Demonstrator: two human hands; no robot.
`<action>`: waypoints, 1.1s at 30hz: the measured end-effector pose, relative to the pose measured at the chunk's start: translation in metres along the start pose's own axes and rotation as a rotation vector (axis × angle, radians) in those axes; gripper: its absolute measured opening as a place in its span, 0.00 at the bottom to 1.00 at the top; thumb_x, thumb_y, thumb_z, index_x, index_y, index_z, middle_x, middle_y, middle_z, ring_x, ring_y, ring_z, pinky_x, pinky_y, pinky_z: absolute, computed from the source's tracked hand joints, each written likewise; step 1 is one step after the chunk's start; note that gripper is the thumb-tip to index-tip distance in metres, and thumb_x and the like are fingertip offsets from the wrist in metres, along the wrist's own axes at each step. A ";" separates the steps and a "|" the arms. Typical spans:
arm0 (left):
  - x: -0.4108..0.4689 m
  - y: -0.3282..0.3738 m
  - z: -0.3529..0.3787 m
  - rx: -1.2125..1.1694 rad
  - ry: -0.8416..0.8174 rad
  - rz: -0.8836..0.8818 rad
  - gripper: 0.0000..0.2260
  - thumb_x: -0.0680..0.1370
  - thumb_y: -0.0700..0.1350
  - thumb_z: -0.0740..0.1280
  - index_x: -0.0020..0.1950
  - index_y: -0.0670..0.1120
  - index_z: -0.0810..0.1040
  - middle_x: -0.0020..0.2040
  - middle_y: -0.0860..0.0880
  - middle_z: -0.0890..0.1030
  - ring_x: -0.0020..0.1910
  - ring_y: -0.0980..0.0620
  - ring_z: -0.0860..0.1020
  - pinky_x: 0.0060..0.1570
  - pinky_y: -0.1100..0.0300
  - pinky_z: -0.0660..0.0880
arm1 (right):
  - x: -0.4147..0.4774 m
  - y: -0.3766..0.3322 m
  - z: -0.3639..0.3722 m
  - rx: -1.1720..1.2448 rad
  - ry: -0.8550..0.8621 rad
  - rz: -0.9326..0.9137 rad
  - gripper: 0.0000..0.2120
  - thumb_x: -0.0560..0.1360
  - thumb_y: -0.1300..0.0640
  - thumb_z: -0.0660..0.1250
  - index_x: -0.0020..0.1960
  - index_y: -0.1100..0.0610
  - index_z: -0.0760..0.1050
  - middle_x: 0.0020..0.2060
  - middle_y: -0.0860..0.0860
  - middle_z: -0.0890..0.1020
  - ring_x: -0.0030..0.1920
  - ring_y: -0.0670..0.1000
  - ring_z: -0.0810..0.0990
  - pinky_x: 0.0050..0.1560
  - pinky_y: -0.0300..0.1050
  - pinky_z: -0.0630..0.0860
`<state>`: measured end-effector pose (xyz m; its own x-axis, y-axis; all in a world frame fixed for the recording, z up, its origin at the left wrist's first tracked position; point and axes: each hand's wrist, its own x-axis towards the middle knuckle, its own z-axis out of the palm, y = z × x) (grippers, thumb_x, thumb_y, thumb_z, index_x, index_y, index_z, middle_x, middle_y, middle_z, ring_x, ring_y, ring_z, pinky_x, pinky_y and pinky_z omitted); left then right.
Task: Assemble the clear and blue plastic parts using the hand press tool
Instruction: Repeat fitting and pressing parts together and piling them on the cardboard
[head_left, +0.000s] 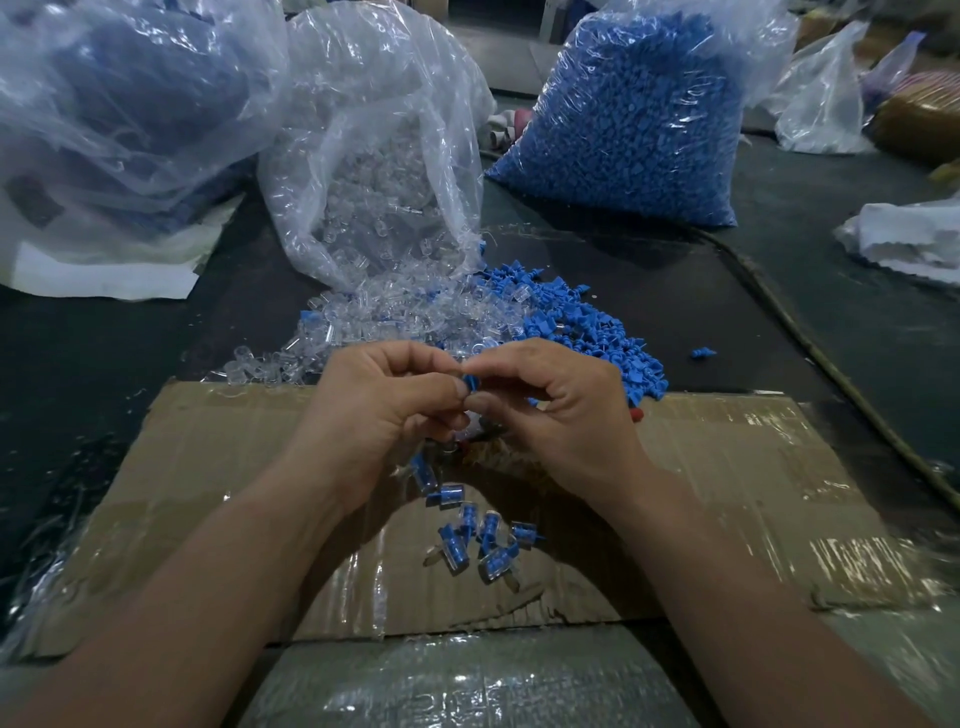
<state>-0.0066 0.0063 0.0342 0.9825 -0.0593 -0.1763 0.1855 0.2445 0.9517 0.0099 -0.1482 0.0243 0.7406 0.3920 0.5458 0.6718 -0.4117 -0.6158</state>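
Pinches a small blue part (471, 384) between thumb and forefinger of the left hand (384, 415) and of the right hand (563, 415), with the fingertips of both meeting on it and the other fingers curled in. Holds it over the far edge of a taped cardboard sheet (727, 467), just in front of the loose piles. Cannot tell whether a clear piece sits under the thumbs as well; only a pale glint there.

Below the hands, on the cardboard, finds a small scatter of assembled pieces (483, 543), blue inside clear, lying at all angles, some touching. Beyond the fingers, meets a heap of loose clear parts (363, 322) spilling from the mouth of a slumped plastic bag (374, 156), and against its right side a heap of loose blue parts (587, 332). Notes one stray blue piece (701, 353) lying apart on the dark table (779, 291). Glimpses a red tip (636, 414) just past the right hand's knuckles — too hidden to name.

Farther back on the right, sees a full bag of blue parts (634, 114) standing upright; on the left, a large crumpled bag (114, 104) with dark blue contents, blurred. Along the right side of the table, follows a dark cord (831, 374) running diagonally, with crumpled white plastic (909, 244) beyond it.
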 end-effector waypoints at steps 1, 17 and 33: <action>0.000 0.000 0.000 -0.010 -0.002 -0.002 0.09 0.58 0.36 0.69 0.36 0.38 0.76 0.27 0.45 0.80 0.24 0.54 0.77 0.22 0.69 0.72 | 0.000 0.000 0.000 0.001 0.004 -0.003 0.11 0.68 0.62 0.71 0.50 0.62 0.80 0.44 0.46 0.79 0.46 0.43 0.78 0.50 0.34 0.75; 0.000 0.000 0.000 0.024 -0.026 -0.019 0.07 0.59 0.37 0.69 0.35 0.39 0.77 0.27 0.45 0.79 0.24 0.53 0.77 0.23 0.67 0.73 | 0.000 -0.001 -0.004 -0.073 0.000 -0.072 0.09 0.68 0.65 0.72 0.48 0.63 0.81 0.42 0.54 0.83 0.43 0.45 0.80 0.47 0.37 0.78; 0.002 -0.001 -0.004 -0.145 0.082 0.010 0.09 0.60 0.36 0.68 0.38 0.37 0.75 0.27 0.46 0.78 0.24 0.54 0.76 0.23 0.67 0.74 | 0.000 0.012 -0.059 -0.271 -0.699 0.630 0.31 0.58 0.44 0.77 0.59 0.41 0.70 0.49 0.35 0.72 0.50 0.38 0.72 0.48 0.34 0.69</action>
<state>-0.0046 0.0098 0.0314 0.9811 0.0213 -0.1921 0.1696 0.3821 0.9084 0.0190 -0.2012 0.0505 0.8469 0.3987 -0.3518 0.2024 -0.8536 -0.4800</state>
